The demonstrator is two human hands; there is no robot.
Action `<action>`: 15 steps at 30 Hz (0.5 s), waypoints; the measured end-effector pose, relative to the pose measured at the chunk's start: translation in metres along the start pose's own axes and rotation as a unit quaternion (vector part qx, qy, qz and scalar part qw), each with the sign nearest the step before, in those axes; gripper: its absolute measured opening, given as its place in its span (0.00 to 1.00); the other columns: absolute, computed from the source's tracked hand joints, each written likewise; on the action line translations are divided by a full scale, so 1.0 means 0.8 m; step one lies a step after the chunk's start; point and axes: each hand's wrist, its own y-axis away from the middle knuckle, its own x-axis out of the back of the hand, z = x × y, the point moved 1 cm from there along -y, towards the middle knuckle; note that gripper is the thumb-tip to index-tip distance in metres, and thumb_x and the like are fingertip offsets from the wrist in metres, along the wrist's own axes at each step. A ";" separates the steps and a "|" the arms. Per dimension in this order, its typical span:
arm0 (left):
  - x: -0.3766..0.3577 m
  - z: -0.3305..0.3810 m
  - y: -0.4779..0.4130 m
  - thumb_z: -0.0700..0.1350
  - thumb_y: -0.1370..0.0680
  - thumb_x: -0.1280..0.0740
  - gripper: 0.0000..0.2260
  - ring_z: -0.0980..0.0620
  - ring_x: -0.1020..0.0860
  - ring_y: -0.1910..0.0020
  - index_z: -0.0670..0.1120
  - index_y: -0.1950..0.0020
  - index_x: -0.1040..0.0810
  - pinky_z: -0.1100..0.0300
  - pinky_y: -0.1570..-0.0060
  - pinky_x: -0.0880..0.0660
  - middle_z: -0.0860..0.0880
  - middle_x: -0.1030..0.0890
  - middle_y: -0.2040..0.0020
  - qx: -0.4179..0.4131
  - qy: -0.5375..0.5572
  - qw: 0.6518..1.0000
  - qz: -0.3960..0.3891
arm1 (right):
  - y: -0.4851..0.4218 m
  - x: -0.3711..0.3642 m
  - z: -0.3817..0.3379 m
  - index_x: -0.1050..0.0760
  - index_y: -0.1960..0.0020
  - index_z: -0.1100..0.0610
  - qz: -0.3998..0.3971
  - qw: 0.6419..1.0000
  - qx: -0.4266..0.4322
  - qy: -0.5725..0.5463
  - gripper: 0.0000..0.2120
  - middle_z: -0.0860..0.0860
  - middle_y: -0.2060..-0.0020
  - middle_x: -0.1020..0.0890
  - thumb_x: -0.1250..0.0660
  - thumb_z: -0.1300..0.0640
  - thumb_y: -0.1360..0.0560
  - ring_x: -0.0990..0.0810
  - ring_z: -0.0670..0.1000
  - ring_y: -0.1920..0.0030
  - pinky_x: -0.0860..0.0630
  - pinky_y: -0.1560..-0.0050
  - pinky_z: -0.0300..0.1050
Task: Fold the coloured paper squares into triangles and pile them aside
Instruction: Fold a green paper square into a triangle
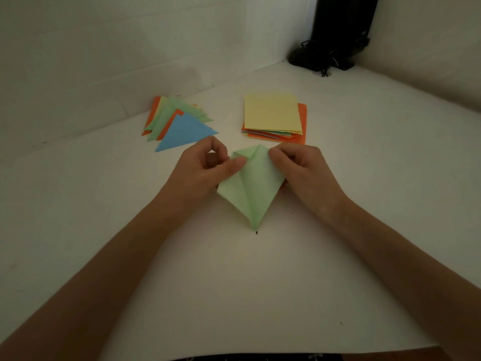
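A light green paper square (251, 188) is held just above the white table, bent along its diagonal with the near corner pointing down at the table. My left hand (205, 168) pinches its left upper edge with thumb and fingers. My right hand (302, 170) pinches the right upper edge. The two far corners meet between my hands. A pile of folded triangles (179, 123), blue on top over orange, green and yellow ones, lies at the back left. A stack of flat squares (273, 115), yellow on top, lies at the back right.
The white table (234, 295) ends at a white wall on the left and another on the right. A black stand with cables (335, 48) occupies the far corner. A small black mark (256, 232) sits under the paper's tip.
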 end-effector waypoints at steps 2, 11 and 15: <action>0.006 -0.002 -0.001 0.38 0.26 0.31 0.08 0.57 0.25 0.73 0.47 0.56 0.30 0.66 0.72 0.29 0.53 0.22 0.71 0.026 0.022 0.999 -0.004 | 0.000 0.001 -0.001 0.26 0.61 0.66 0.003 1.000 0.005 0.019 0.14 0.51 0.68 0.28 0.41 0.61 0.20 0.31 0.43 0.68 0.31 0.71 0.36; 0.003 -0.002 -0.002 0.35 0.24 0.34 0.06 0.61 0.24 0.74 0.44 0.59 0.22 0.70 0.73 0.29 0.55 0.20 0.72 0.073 0.025 0.997 0.005 | 0.003 0.002 -0.006 0.24 0.56 0.56 -0.029 0.999 -0.017 -0.029 0.04 0.49 0.65 0.21 0.36 0.59 0.22 0.24 0.44 0.64 0.27 0.64 0.37; 0.007 -0.003 -0.002 0.34 0.23 0.35 0.07 0.59 0.23 0.72 0.45 0.58 0.22 0.69 0.71 0.28 0.53 0.19 0.70 0.060 0.047 0.997 0.006 | 0.002 0.005 -0.007 0.26 0.53 0.57 -0.046 0.989 -0.040 -0.134 0.06 0.51 0.67 0.19 0.36 0.67 0.24 0.22 0.48 0.66 0.25 0.66 0.38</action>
